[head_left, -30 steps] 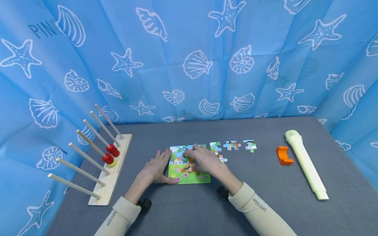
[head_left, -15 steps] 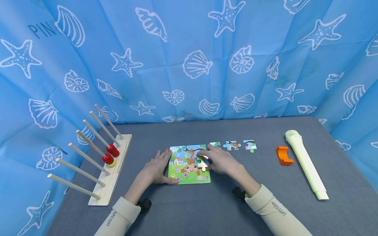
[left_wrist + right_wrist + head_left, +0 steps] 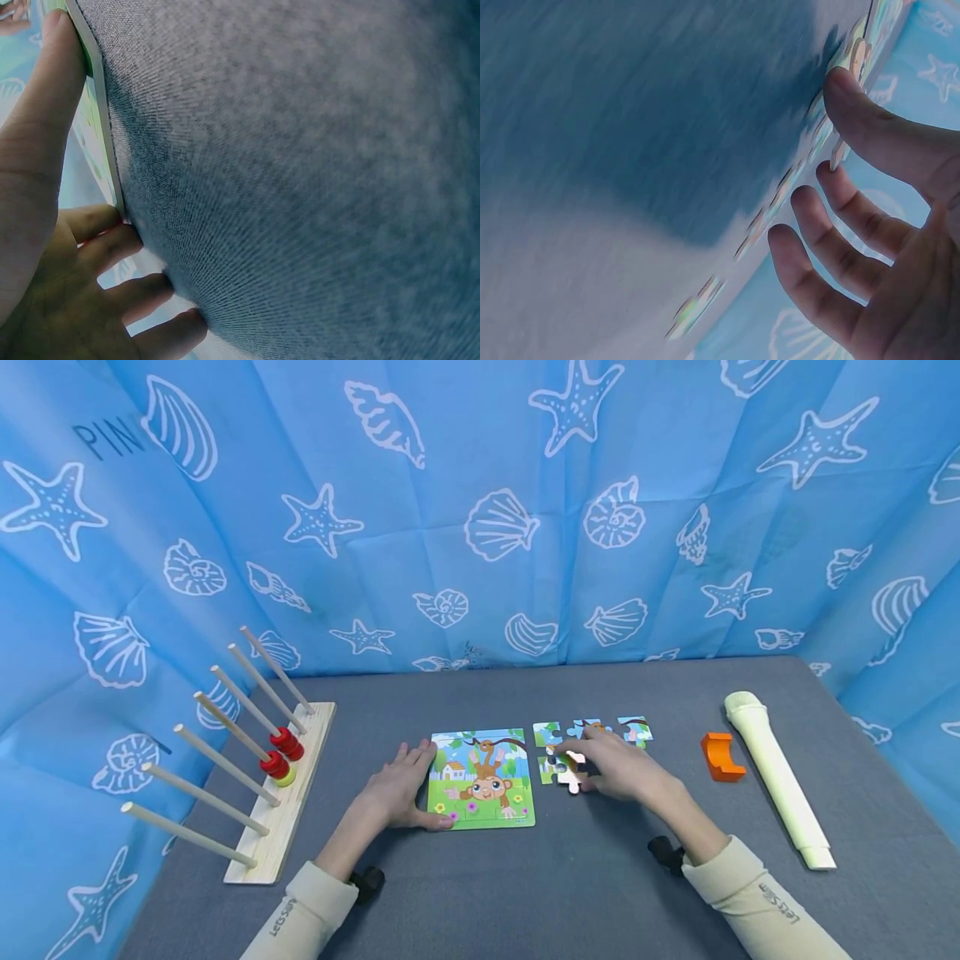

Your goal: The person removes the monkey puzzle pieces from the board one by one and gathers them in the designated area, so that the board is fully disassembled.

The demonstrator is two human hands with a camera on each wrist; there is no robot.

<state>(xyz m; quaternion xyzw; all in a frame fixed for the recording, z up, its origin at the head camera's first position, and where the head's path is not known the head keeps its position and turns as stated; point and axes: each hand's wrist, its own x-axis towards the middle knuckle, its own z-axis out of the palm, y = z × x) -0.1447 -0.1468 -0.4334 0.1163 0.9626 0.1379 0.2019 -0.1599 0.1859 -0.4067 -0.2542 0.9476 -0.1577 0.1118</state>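
A square jigsaw board with a cartoon monkey picture lies mid-table in the head view. My left hand rests at its left side, fingers spread along the edge and thumb on the near corner; the left wrist view shows that thumb on the board's rim. Right of the board, my right hand pinches a puzzle piece between thumb and fingers, tilted and close over the table. Another piece lies partly behind it. A corner piece sits just beyond.
Further puzzle pieces lie in a row behind my right hand. To the right are an orange curved block and a pale toy microphone. A wooden peg rack with red and yellow beads stands left. A blue shell-print curtain closes the back.
My right hand has moved right from over the board, carrying the puzzle piece to the loose pieces. The monkey picture is uncovered. My left hand has stayed in place.
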